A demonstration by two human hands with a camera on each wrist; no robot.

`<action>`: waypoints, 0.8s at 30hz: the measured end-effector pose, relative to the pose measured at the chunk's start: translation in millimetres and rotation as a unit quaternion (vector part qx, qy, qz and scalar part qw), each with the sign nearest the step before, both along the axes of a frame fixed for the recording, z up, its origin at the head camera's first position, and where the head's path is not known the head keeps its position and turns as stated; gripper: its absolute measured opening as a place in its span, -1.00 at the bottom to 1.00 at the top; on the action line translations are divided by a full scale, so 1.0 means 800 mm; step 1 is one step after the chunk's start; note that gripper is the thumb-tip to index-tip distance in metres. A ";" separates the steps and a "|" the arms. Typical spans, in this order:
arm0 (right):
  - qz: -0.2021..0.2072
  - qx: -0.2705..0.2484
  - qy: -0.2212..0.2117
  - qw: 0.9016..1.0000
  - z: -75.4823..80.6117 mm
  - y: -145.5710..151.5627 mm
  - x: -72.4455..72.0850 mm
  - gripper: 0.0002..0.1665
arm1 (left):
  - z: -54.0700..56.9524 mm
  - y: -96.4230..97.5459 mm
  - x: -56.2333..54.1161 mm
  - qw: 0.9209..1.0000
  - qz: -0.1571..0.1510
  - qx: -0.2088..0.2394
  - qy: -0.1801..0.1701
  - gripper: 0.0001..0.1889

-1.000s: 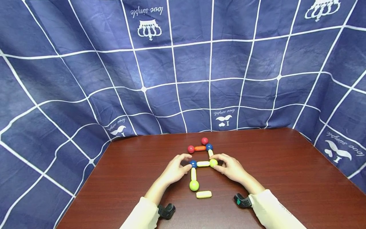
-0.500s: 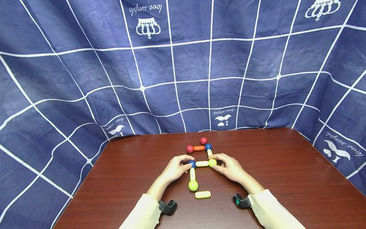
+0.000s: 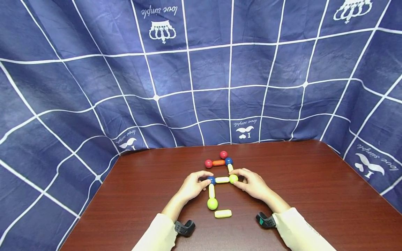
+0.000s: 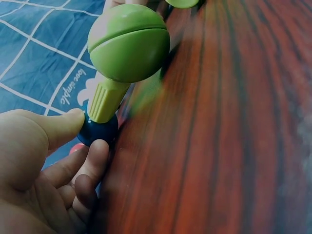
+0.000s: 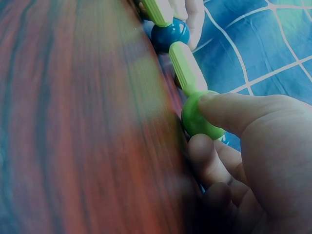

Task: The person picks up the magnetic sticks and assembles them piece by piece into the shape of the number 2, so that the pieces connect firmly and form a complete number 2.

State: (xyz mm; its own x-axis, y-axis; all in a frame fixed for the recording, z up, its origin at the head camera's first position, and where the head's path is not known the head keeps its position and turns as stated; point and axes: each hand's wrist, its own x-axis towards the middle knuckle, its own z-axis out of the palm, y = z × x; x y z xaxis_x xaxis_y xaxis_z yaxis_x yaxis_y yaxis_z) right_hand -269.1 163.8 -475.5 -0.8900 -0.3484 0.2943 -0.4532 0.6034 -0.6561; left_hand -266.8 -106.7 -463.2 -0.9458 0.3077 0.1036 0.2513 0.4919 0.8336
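On the brown table lies a zigzag chain of coloured balls and short rods. My left hand (image 3: 192, 185) pinches a blue ball (image 4: 99, 129) between thumb and fingers. From that ball one yellow rod (image 3: 211, 191) runs toward me to a yellow-green ball (image 3: 212, 204). Another yellow rod (image 3: 222, 180) links it to a second yellow-green ball (image 5: 200, 117), which my right hand (image 3: 253, 183) grips with thumb and fingers. Beyond, a short yellow rod (image 3: 230, 167) leads to a second blue ball (image 3: 228, 161), joined by an orange rod (image 3: 218, 162) to a red ball (image 3: 208, 163).
Another red ball (image 3: 223, 154) sits right by the far blue ball. A loose yellow rod (image 3: 223, 213) lies nearest me on the table (image 3: 141, 195). Behind the table hangs a blue curtain (image 3: 210, 69) with white lines. Each wrist wears a black band (image 3: 185, 228).
The left fingers have closed in on the blue ball. The right hand keeps its hold, and the chain stays as it was; the whole view has shifted slightly.
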 end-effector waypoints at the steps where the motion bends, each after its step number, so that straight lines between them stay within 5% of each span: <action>1: 0.000 0.000 0.001 1.000 0.000 0.000 0.000 -0.63 | 0.000 0.000 0.000 1.000 0.001 0.001 0.000 -0.74; 17: -0.011 0.002 0.012 1.000 -0.002 -0.001 0.002 -0.63 | -0.005 -0.010 0.016 0.998 -0.005 0.056 0.006 -0.68; 20: -0.013 0.002 0.029 0.999 -0.004 -0.002 0.001 -0.62 | -0.004 -0.016 0.023 0.998 -0.030 0.041 0.021 -0.69; 24: -0.019 0.002 0.035 0.999 -0.003 -0.004 0.001 -0.61 | -0.005 -0.026 0.031 0.993 -0.106 0.024 0.044 -0.69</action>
State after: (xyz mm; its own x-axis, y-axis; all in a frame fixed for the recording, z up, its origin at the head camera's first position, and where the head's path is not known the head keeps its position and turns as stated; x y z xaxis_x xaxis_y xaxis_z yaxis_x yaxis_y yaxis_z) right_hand -268.3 160.8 -478.0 -0.8797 -0.3163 0.3551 -0.4749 0.6237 -0.6209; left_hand -241.7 -127.8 -467.3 -0.8468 0.4924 0.2011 0.4174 0.3810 0.8250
